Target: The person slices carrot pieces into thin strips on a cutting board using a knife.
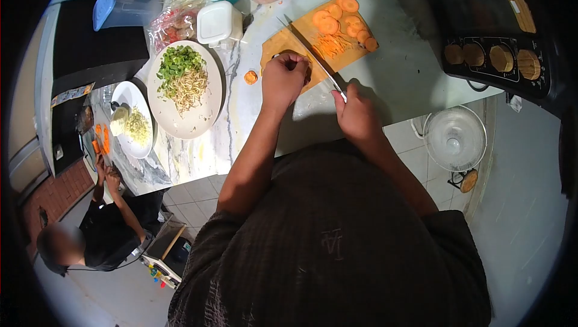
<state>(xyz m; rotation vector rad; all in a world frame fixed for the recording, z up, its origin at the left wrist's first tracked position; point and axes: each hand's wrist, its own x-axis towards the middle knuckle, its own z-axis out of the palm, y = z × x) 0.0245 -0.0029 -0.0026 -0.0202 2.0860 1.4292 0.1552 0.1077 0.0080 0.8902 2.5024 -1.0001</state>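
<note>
My dark shirt [325, 206] lies nearest, and beyond it my right hand [360, 116] is closed around the handle of a knife [330, 77], its blade slanting away and leftward across the cutting board [275, 44]. Just left of that blade, my left hand [286, 80] is curled low over the board; its fingertips are hidden, so I cannot tell whether it grips anything. With the steel this close to my fingers, I judge a nick the main danger, should the blade lean left or my fingers stray right. Left of that hand, off the board, a carrot stub [251, 77] sits loose and might roll if my wrist knocked it. Ahead of my right hand, past the blade, carrot strips [331, 45] lie heaped, and farther on carrot slices [326, 24] reach the board's right edge, where a nudge could send some over
</note>
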